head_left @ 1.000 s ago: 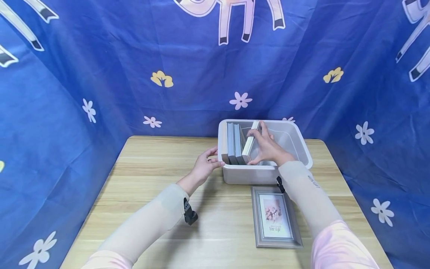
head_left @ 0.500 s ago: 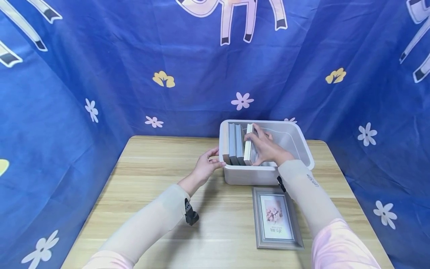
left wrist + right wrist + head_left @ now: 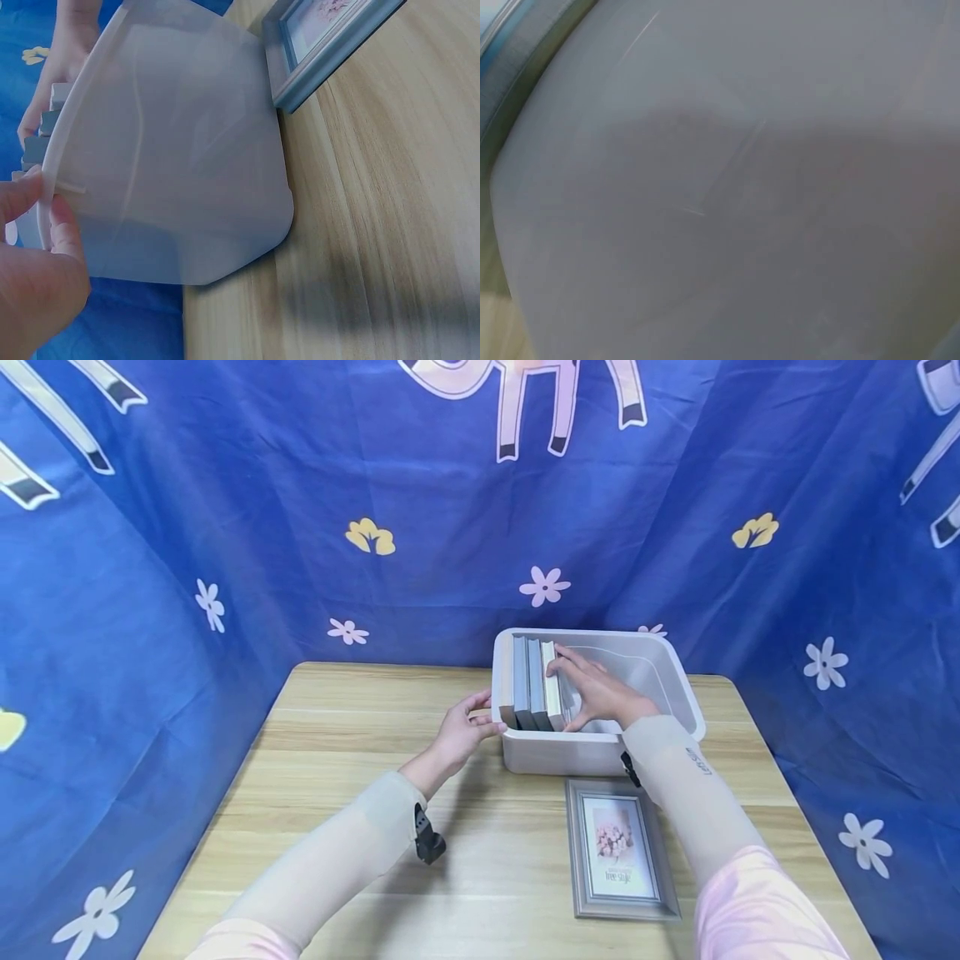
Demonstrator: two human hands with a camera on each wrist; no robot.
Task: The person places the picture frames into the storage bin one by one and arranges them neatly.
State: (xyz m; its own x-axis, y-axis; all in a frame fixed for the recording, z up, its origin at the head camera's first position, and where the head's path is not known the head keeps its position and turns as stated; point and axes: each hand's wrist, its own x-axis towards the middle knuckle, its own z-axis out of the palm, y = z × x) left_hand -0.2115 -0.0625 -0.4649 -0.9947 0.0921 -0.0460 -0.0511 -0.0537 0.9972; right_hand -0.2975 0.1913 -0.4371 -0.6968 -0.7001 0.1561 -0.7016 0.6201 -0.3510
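A light grey plastic bin (image 3: 558,754) stands at the back right of the table. Inside, several picture frames stand on edge along its left side: a tan one (image 3: 506,681), two blue-grey frames (image 3: 521,685) and a white-edged frame (image 3: 552,685). My right hand (image 3: 600,692) grips the white-edged frame, which leans against its blue-grey neighbour. At the bin's left rim, my left hand (image 3: 459,733) pinches the edge between thumb and fingers, seen close in the left wrist view (image 3: 41,277). The right wrist view shows mostly the bin's blurred outer wall (image 3: 727,225), without the hand.
A grey picture frame (image 3: 576,860) with a pink flower print lies face up in front of the bin, under the right forearm. The wooden table (image 3: 337,727) meets a blue patterned curtain (image 3: 435,560) at the back and sides. The bin's right half shows its bare floor.
My right hand has lowered the white-edged frame and moved it left, from tilted to nearly upright beside the blue-grey frames. My left hand keeps its hold on the rim.
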